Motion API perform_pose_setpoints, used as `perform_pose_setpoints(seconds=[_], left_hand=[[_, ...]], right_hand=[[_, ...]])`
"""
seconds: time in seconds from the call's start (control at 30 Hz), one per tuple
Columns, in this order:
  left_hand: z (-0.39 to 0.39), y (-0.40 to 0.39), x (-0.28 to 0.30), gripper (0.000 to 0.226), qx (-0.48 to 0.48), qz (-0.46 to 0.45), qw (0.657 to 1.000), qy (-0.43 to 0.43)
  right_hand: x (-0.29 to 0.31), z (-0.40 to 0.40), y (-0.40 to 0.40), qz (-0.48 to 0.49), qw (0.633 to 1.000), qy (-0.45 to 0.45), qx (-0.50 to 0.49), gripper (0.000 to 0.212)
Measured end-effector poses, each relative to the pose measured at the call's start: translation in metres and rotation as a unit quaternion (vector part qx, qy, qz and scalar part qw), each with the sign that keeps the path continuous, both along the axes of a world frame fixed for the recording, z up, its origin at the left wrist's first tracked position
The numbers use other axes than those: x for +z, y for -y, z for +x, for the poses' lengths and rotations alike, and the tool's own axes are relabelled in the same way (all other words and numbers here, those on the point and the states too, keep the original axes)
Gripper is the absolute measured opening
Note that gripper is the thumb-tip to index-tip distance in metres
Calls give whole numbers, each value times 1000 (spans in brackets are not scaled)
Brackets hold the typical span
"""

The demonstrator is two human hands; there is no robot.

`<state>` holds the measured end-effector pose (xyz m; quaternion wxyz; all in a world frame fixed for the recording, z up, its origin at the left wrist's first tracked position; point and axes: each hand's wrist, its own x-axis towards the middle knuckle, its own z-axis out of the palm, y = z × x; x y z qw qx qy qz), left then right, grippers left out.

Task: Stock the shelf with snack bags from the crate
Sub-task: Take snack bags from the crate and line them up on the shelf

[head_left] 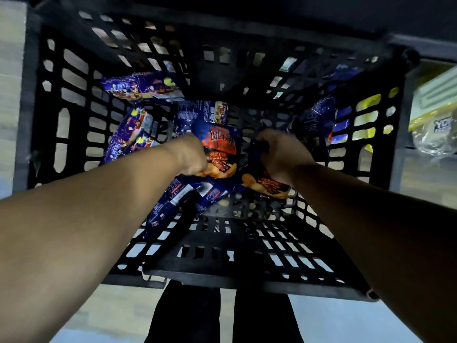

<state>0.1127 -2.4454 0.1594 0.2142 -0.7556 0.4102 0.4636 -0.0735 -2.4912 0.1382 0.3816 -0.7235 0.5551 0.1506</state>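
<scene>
Two bare hands reach down into a black slatted crate [74, 115] that stands on a pale floor [103, 313]. Left hand [191, 157]: fingers curled, pinching the lower edge of an upright blue and orange snack bag [218, 147] at the centre of the crate. Right hand [279, 154]: fingers curled round the dark top of a second bag [267, 185], which lies under the wrist at 5 o'clock of the first. Further stock in the crate: one purple bag [143, 86] leaning on the far-left wall at 10 o'clock; one purple bag [131, 134] against the left wall at 9 o'clock; one dark blue bag [205, 112] lying back-up just behind the held bag at 12 o'clock; one blue bag [314, 120] propped on the right wall at 2 o'clock; blue bags [178, 196] lying flat beneath the left forearm at 7 o'clock. Outside the crate at 3 o'clock: a shelf [400, 169] holding yellow packets [435, 112], blurred. At 6 o'clock, below the crate's near rim: the person's dark trouser legs [190, 318].
</scene>
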Motion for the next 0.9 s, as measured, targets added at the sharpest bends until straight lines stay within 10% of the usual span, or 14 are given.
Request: perform_pose_setpoints(seconds=[0.17,0.47,0.8,0.9], left_hand=[[-6,-10,-16,113,-36,-35,995,82],[-36,33,-20,71,-152,-274,947,71],[-47,54,-57,74,-335,-138,926,102],[-44,41,-60,88,-339,-122,926,115]], right_hand=[[-9,-5,-3,-6,998,-58,-32,48],[-24,-18,-13,113,988,-69,-78,62],[-45,-16,-18,191,975,22,-115,39],[-42,-19,-24,222,971,19,-84,83]])
